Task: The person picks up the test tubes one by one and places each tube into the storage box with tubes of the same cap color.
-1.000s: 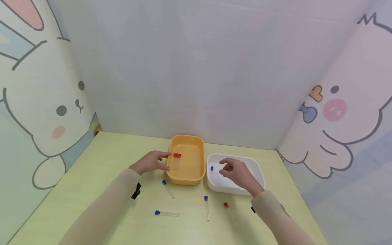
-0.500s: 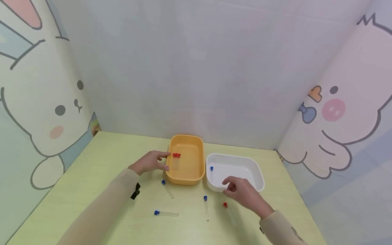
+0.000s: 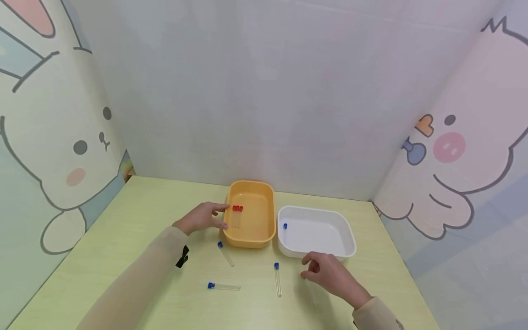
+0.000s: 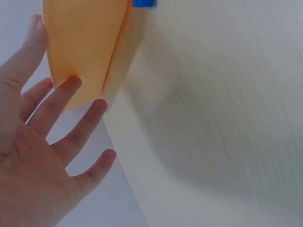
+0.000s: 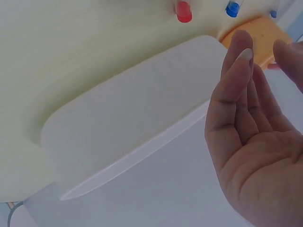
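Note:
My left hand (image 3: 201, 217) rests with spread fingers at the left wall of the orange tray (image 3: 257, 215), its thumb and fingertips at the rim. Inside that tray lie three red-capped test tubes (image 3: 237, 216), side by side. In front of the white tray (image 3: 317, 231), my right hand (image 3: 332, 276) hovers with bent fingers, thumb apart from them and nothing between. A red-capped test tube lies below it, partly covered in the head view; its red cap (image 5: 184, 13) shows in the right wrist view. One blue-capped tube (image 3: 285, 226) is in the white tray.
On the pale table (image 3: 165, 302) lie three more blue-capped tubes: one by the orange tray (image 3: 226, 254), one nearer the front (image 3: 224, 287), one upright in view toward the middle (image 3: 278, 279). A pale curtain (image 3: 264, 101) backs the table; printed cartoon panels flank it.
My right hand has moved from over the white tray toward the front, and is now over the loose red-capped tube. The left hand has stayed at the orange tray.

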`<state>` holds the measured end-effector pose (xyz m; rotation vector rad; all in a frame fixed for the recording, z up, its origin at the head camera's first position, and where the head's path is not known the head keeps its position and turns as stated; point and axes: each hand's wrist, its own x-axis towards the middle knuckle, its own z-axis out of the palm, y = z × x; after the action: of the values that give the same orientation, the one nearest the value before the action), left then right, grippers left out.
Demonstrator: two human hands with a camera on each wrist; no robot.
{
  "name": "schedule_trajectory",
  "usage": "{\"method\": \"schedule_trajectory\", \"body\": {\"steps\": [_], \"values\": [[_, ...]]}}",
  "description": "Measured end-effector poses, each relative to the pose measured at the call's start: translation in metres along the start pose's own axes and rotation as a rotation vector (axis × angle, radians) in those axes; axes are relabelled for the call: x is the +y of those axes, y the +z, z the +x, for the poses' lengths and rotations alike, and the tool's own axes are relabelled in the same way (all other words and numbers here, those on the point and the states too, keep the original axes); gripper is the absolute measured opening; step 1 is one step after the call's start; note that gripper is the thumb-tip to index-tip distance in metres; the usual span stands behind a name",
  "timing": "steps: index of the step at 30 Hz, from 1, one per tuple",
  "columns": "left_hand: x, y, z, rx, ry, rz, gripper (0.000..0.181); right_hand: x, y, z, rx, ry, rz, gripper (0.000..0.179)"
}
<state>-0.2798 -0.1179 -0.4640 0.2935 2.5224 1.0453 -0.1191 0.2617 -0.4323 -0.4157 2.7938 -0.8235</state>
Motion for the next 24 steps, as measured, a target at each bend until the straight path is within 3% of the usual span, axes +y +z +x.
{"method": "schedule_trajectory", "body": {"steps": [7, 15, 24], "values": [[0.001, -0.001, -0.001, 0.001, -0.002, -0.005, 0.078, 0.008, 0.013, -0.003, 0.0, 0.031, -0.063, 0.019], [0.002, -0.001, 0.0, -0.003, 0.006, 0.002, 0.079, 0.015, 0.022, -0.005, -0.017, 0.097, -0.122, 0.029], [-0.001, -0.001, 0.0, -0.008, 0.029, -0.013, 0.078, 0.022, 0.029, -0.003, -0.022, 0.078, -0.109, 0.033]]}}
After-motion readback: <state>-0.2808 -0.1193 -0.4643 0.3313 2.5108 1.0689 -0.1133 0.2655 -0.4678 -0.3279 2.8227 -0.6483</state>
